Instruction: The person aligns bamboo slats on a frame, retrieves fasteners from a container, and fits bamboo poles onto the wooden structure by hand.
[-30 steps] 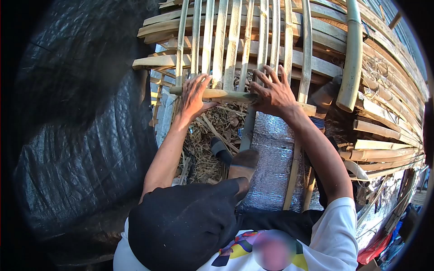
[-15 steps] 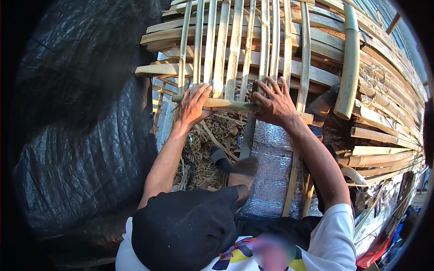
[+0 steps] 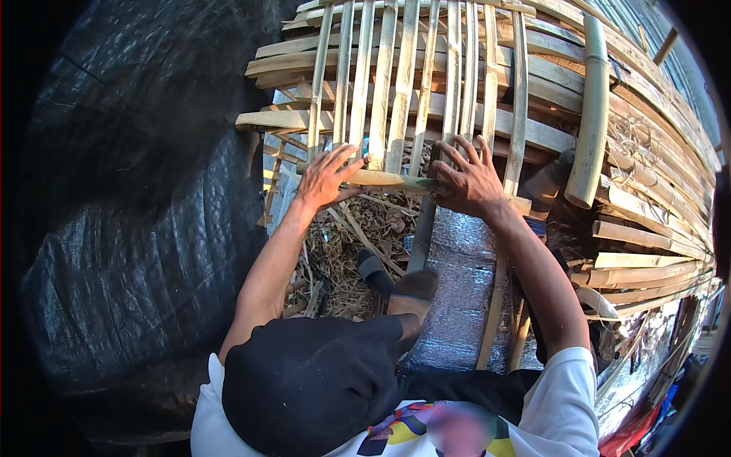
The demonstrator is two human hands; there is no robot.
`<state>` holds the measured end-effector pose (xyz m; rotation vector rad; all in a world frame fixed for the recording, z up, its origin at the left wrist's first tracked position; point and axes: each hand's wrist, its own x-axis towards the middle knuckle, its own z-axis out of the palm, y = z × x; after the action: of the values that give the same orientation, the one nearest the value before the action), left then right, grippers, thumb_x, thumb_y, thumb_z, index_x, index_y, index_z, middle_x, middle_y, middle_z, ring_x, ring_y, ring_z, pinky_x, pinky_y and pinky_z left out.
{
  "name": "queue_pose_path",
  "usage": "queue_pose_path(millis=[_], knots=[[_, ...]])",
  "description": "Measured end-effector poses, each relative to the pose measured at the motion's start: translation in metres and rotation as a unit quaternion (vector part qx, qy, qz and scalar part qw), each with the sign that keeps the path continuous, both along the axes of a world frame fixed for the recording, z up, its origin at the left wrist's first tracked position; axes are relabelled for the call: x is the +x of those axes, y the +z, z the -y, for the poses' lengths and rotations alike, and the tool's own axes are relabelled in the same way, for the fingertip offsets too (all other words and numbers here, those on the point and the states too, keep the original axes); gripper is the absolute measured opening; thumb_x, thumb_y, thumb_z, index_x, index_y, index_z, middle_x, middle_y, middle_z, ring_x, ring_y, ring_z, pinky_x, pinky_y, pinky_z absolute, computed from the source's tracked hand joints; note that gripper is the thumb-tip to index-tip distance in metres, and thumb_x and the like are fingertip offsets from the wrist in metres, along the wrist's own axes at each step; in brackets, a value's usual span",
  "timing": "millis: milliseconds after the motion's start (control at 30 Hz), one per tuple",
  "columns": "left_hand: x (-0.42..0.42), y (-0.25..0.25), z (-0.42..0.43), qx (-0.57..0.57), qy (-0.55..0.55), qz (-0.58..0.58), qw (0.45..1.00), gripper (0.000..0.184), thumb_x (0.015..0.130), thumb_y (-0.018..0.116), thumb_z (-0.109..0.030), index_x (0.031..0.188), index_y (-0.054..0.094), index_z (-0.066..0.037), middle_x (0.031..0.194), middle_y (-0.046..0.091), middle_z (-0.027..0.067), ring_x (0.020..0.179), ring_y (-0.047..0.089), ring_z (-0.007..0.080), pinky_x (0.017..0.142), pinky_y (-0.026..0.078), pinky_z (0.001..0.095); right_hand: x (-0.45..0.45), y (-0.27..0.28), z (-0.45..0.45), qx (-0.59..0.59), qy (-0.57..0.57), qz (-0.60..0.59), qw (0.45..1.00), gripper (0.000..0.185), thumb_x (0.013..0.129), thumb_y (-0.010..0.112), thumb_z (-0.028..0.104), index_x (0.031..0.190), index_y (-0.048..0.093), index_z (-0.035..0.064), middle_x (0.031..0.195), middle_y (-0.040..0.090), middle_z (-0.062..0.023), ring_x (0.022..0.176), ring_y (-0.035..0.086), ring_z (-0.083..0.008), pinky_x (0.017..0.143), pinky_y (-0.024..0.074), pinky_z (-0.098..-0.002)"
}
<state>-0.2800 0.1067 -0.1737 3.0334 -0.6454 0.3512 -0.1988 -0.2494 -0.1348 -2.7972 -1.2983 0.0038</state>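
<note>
The left hand [image 3: 324, 180], at 11 o'clock, and the right hand [image 3: 470, 181], at 2 o'clock, are both half open, with fingers spread on the bamboo bar [image 3: 388, 180] near 12 o'clock. How hard they press, one cannot tell. Long thin strips [image 3: 401, 99] run from it toward 12 o'clock. This looks like a steadying step; moving the bar calls for both hands working evenly.

Pale, narrow bamboo slats [image 3: 381, 99] lie roughly parallel, with gaps between them, across wider strips [image 3: 293, 120]; a greenish-tan bamboo crosspiece [image 3: 390, 180] runs crosswise at their near ends.
</note>
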Motion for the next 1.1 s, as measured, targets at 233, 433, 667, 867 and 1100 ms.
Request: queue_pose_path(millis=[233, 433, 667, 867, 1100], knots=[[0.000, 0.006, -0.006, -0.036, -0.016, -0.030, 0.999, 0.072, 0.073, 0.083, -0.031, 0.138, 0.053, -0.023, 0.150, 0.042, 0.0044, 0.141, 0.039, 0.0295, 0.109, 0.045, 0.0461, 0.000, -0.003, 0.002, 0.032, 0.007, 0.011, 0.999, 0.070, 0.081, 0.065, 0.065, 0.140, 0.050, 0.0291, 0.156, 0.034, -0.0026, 0.148, 0.023, -0.0288, 0.121, 0.0077, -0.0603], [-0.005, 0.013, -0.017, -0.099, 0.006, -0.039, 0.994, 0.089, 0.070, 0.085, -0.043, 0.146, 0.044, -0.021, 0.153, 0.036, -0.0020, 0.141, 0.036, 0.0265, 0.115, 0.036, 0.0483, 0.000, 0.002, 0.000, 0.037, 0.002, 0.004, 0.999, 0.072, 0.078, 0.068, 0.064, 0.139, 0.051, 0.0287, 0.156, 0.034, -0.0033, 0.147, 0.024, -0.0290, 0.122, 0.0084, -0.0596], [-0.003, 0.023, -0.021, 0.032, 0.059, 0.003, 0.998, 0.076, 0.066, 0.089, -0.033, 0.135, 0.057, -0.029, 0.145, 0.045, -0.0024, 0.131, 0.047, 0.0251, 0.108, 0.040, 0.0487, 0.002, -0.004, 0.002, 0.016, 0.007, 0.035, 0.999, 0.077, 0.076, 0.071, 0.064, 0.141, 0.048, 0.0298, 0.156, 0.033, -0.0019, 0.147, 0.023, -0.0278, 0.122, 0.0088, -0.0585], [0.008, 0.024, -0.031, -0.039, -0.021, -0.032, 0.999, 0.071, 0.060, 0.091, -0.023, 0.126, 0.065, -0.019, 0.139, 0.050, 0.0039, 0.113, 0.062, 0.0291, 0.096, 0.051, 0.0448, -0.001, 0.006, 0.000, 0.029, -0.002, 0.004, 1.000, 0.070, 0.079, 0.068, 0.063, 0.139, 0.052, 0.0296, 0.154, 0.037, -0.0033, 0.147, 0.025, -0.0285, 0.122, 0.0085, -0.0580], [0.012, 0.038, -0.031, -0.026, -0.049, -0.030, 0.998, 0.071, 0.058, 0.092, -0.023, 0.124, 0.065, -0.019, 0.137, 0.051, 0.0040, 0.112, 0.061, 0.0280, 0.098, 0.050, 0.0427, -0.006, 0.015, -0.004, 0.029, -0.005, -0.004, 1.000, 0.054, 0.086, 0.062, 0.059, 0.133, 0.059, 0.0310, 0.155, 0.038, -0.0028, 0.147, 0.025, -0.0297, 0.119, 0.0092, -0.0657]])
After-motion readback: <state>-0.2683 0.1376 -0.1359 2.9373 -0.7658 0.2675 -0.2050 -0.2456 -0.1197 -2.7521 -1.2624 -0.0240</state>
